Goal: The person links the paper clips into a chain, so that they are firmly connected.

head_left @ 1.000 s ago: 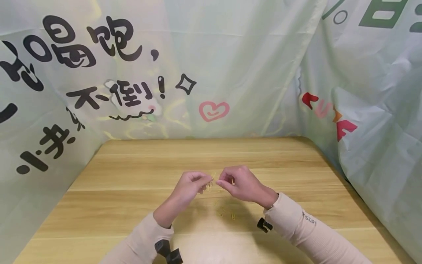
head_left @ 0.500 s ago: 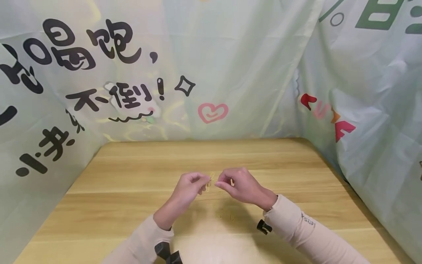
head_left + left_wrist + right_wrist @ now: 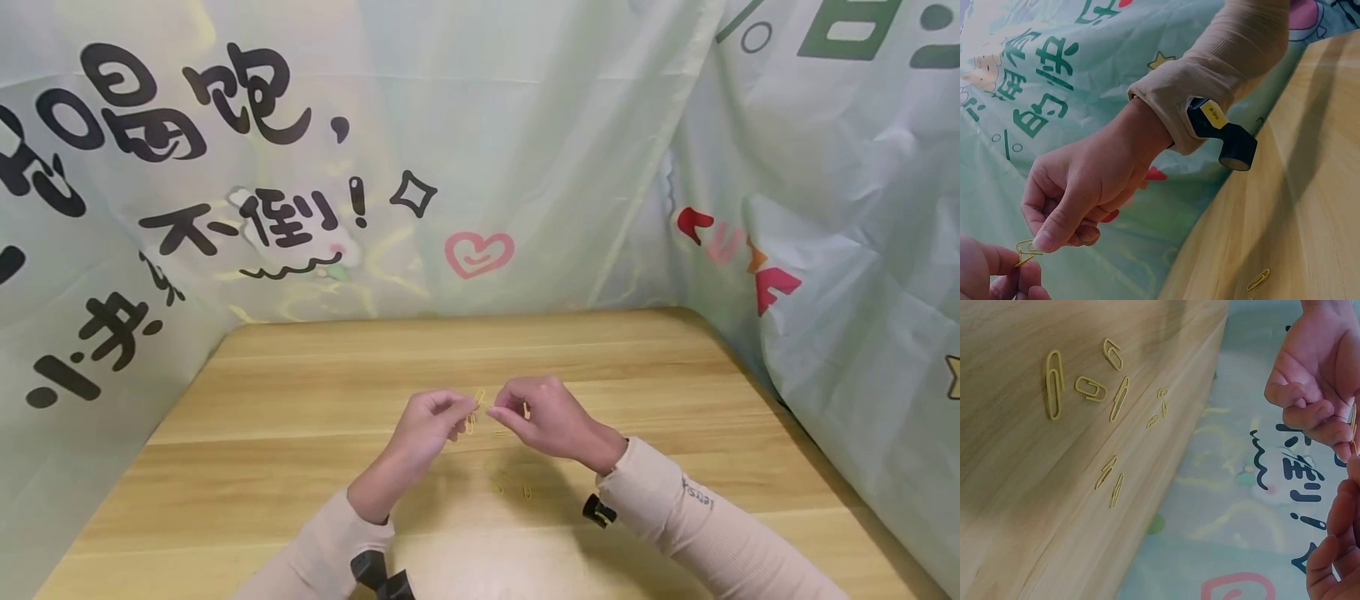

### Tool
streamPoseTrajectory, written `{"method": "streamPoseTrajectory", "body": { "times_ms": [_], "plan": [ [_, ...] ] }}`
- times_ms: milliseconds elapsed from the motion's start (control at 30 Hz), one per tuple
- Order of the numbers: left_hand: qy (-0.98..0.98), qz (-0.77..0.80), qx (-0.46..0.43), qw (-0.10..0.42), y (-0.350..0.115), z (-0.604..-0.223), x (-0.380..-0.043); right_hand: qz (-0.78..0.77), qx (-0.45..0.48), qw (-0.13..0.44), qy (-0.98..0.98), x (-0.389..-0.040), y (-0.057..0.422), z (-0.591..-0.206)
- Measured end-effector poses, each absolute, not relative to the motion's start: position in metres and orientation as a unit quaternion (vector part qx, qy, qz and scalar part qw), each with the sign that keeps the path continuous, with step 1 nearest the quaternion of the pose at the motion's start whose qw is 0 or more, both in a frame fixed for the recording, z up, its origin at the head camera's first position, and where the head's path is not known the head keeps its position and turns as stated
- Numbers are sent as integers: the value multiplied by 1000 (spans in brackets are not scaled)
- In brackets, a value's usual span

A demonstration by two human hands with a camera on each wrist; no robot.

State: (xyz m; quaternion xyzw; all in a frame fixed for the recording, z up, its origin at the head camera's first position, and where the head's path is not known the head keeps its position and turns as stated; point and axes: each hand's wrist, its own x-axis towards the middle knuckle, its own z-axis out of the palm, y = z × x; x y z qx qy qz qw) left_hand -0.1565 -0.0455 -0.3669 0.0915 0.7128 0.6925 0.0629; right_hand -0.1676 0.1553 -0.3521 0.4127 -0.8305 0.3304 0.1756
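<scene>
My left hand (image 3: 429, 429) pinches yellow paper clips between thumb and fingers; one clip (image 3: 480, 398) points up past the fingertips and another (image 3: 470, 423) hangs below them. Facing it, thumb and forefinger of my right hand (image 3: 553, 417) meet close to the upper clip. In the left wrist view the right thumb presses on one end of a wire clip (image 3: 1026, 245), while the left hand (image 3: 988, 272) holds the other end from below. The right wrist view catches both hands at its right edge, a sliver of clip (image 3: 1354, 422) between them.
Several loose yellow paper clips lie scattered on the wooden table (image 3: 300, 483), among them a large-looking clip (image 3: 1054, 387) and a smaller pair farther off. Printed fabric (image 3: 562, 167) rises along the table's back and sides. A black wrist camera (image 3: 600, 511) sits at the right cuff.
Both hands stay almost in place, drifting slightly left in view along with the backdrop. The upper clip's loop now stands more visibly above the left fingertips.
</scene>
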Motion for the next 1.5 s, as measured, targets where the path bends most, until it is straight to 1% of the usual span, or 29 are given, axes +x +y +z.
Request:
{"method": "streamPoseTrajectory", "body": {
  "times_ms": [300, 500, 867, 1133, 1300, 1500],
  "plan": [
    [706, 699, 93, 67, -45, -367, -156, 317, 406, 189, -836, -168, 157, -351],
    [716, 688, 93, 69, -45, -366, -154, 321, 404, 180, -838, -168, 158, -351],
    [736, 666, 103, 56, -49, -366, -153, 325, 400, 155, -843, -169, 156, -351],
    [764, 629, 130, 59, -51, -368, -153, 337, 393, 154, -842, -168, 158, -349],
    [768, 620, 145, 72, -53, -368, -153, 346, 392, 139, -841, -171, 161, -350],
    [775, 608, 150, 84, -56, -372, -153, 361, 386, 93, -844, -175, 165, -350]
  ]
}}
